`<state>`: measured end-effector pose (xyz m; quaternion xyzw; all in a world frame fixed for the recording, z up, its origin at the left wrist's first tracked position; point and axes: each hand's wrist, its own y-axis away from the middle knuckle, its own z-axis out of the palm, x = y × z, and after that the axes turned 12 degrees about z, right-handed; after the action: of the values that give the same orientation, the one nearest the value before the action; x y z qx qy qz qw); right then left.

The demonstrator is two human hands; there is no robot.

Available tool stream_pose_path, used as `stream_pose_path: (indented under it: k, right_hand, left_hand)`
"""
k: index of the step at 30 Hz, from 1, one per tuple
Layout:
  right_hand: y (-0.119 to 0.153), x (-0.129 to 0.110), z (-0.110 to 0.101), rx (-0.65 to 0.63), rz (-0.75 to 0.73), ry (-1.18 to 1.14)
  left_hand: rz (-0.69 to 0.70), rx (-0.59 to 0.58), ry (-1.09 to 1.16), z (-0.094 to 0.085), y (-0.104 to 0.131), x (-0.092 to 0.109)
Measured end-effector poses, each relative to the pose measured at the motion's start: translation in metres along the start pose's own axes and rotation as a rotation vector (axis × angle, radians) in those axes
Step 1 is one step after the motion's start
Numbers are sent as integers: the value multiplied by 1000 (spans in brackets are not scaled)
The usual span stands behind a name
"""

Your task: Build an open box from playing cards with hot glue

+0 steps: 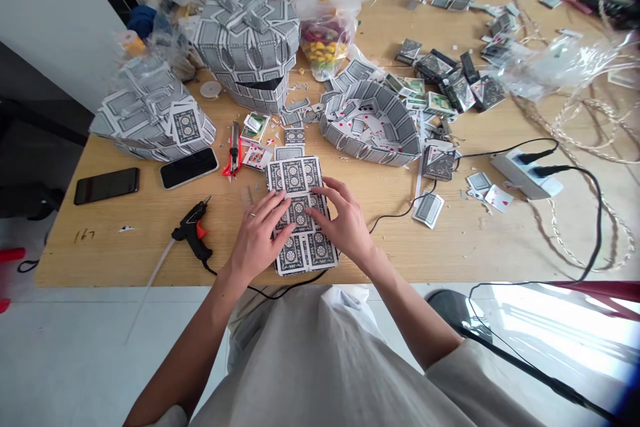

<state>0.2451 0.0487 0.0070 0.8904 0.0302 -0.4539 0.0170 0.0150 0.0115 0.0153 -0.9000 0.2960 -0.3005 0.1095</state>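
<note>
Faintly, from afar, I made out a handwritten mark [84,235] on the counter [400,253], perhaps 167. Near the front edge lay a panel of playing cards [300,213], their dark-and-white patterned backs upward in three rows. My left hand [257,233] and right hand [347,221] rested on it, each grip spread.

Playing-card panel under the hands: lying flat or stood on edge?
Flat: the playing-card panel shows three rows of backs facing up on the wooden table, left hand and right hand on top.
</note>
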Motion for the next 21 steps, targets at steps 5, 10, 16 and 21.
stream_pose_path:
  k: [5,10,16,21]
  right_hand:
    - [-1,1,3,10,10,-29]
    - [1,1,3,6,-17,-38]
    - [3,3,6,2,-52,2]
    - [4,5,9,1,-55,16]
  left_hand:
    - [7,1,-23,5,3,-2]
    - [37,22,-55,6,2,-2]
    - [26,12,-68,5,2,0]
    - [29,6,-79,5,1,-1]
